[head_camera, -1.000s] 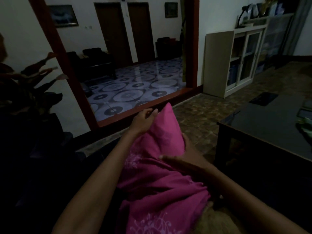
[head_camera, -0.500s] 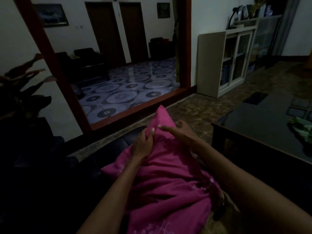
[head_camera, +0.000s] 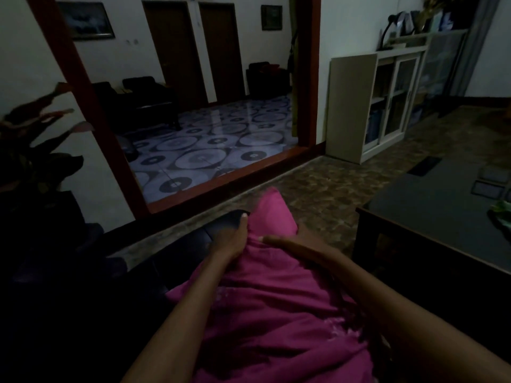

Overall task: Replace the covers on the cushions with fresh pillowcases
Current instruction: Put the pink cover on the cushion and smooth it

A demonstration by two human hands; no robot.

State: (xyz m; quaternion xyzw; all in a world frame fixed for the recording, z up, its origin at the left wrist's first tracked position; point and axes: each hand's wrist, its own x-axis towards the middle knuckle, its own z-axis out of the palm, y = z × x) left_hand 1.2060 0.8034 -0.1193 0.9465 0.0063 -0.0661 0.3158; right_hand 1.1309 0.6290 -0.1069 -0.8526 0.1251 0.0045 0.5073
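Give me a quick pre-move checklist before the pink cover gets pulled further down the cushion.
1. Left hand on the pink pillowcase: ok, it grips a fold at the left edge near the top.
2. Right hand on the cover: ok, fingers lie straight across the fabric; thumb hidden.
3. Top corner filled: ok, it stands up pointed and taut.
4. Fabric smooth: not ok, creases bunch across the lower half.
5. Open end of the cover: cannot tell, it runs out of the frame at the bottom.
6. Space to work: ok, dark table stands apart on the right, black sofa underneath.
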